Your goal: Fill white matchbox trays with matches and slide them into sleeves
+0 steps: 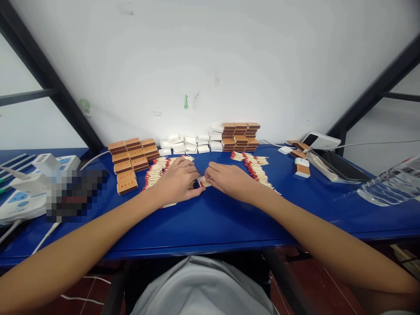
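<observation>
A small white matchbox tray (201, 182) with red-tipped matches lies on the blue table between my hands. My left hand (180, 180) holds the tray's left end between thumb and index finger, its other fingers reaching over a heap of loose matches (154, 173). From the other side, my right hand (226, 178) has its fingers pinched together at the tray's right end, on the matches there. Those fingers hide most of the tray. Right of my right hand spreads a second heap of matches (257, 170), heads pointing mostly left.
Brown matchboxes (131, 154) are stacked at left, more boxes (240, 136) at back right. White trays (185, 144) line the wall. Farther right are a few loose boxes (302, 167), a white device (321, 141) and a plastic bottle (390, 181). A power strip (22, 203) sits at far left.
</observation>
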Action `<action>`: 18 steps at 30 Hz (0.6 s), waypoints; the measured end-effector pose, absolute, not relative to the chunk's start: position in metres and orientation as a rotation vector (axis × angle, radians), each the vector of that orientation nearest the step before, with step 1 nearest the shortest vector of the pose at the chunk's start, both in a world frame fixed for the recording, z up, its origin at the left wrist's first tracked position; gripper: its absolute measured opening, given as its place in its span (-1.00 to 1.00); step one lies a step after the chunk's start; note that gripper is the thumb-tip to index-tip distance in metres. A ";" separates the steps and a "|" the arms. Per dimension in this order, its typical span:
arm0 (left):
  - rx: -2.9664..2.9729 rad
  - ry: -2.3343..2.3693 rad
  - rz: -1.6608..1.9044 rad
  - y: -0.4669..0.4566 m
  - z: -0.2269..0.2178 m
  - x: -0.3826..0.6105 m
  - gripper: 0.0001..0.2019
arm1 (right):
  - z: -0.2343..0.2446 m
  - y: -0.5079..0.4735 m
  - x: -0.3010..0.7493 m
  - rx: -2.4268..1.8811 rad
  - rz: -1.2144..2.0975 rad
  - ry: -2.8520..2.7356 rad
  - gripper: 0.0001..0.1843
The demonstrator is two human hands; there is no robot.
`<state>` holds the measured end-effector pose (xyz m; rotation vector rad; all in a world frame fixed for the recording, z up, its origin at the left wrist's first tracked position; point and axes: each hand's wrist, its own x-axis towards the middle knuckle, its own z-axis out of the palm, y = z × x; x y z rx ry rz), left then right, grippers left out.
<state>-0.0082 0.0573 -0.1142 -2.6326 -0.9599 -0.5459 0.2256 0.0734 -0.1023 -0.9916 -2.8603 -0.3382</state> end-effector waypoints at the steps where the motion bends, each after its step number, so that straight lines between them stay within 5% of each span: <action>1: -2.640 -0.963 -0.546 0.057 -0.114 -0.008 -0.66 | -0.104 0.073 0.224 -0.983 -0.336 -2.860 -0.84; 18: -2.752 -0.996 -0.545 0.055 -0.112 -0.008 -0.66 | -0.084 0.128 0.292 -1.224 -0.127 -2.502 -0.82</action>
